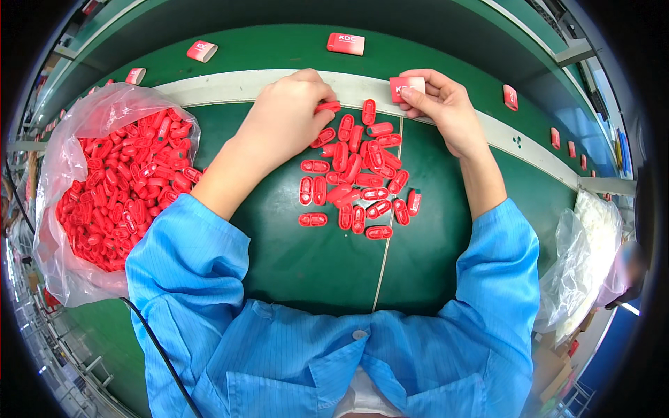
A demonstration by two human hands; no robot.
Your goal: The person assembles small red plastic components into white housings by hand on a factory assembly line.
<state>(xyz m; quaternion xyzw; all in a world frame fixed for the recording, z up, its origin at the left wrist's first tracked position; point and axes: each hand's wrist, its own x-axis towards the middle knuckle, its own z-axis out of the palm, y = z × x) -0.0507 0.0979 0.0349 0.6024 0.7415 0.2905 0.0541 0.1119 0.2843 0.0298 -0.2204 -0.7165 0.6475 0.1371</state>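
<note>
Several small red oval plastic parts (362,177) lie loose on the green work surface (306,258) between my arms. My left hand (289,115) reaches over the pile's far left side, its fingertips pinching one red part (327,106). My right hand (439,101) is raised at the pile's far right and holds a small pink-and-white rectangular case (406,87) between thumb and fingers. Both forearms come out of blue sleeves.
A clear plastic bag (70,167) heaped with the same red parts stands at the left. Finished pink cases (345,43) sit spaced along the far belt. A grey rail (230,85) crosses the surface. Clear bags of white parts (592,244) lie at the right.
</note>
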